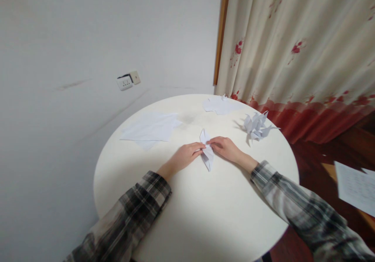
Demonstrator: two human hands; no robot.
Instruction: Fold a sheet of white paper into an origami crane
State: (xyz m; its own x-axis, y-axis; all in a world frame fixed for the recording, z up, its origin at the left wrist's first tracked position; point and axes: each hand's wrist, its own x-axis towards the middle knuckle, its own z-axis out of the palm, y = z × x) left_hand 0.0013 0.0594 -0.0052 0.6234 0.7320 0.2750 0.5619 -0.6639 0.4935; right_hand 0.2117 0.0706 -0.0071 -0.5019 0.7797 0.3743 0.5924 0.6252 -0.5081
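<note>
A narrow folded piece of white paper [208, 157], pointed at its far and near ends, lies on the round white table between my hands. From the left, my left hand [185, 155] grips its middle edge with thumb and fingers brought together. My right hand [226, 148] closes on the opposite edge, fingertips pressed on the paper. The fingertips of both hands nearly meet and cover part of the paper's middle. Plaid sleeves reach in from the lower left and lower right.
Flat white sheets [152, 128] lie at the table's left, more sheets [220, 105] at the back. A cluster of folded paper shapes [257, 126] stands at the right. Beyond the table [187, 219] are a wall with a socket [125, 83], a floral curtain [295, 51] and written papers [356, 187].
</note>
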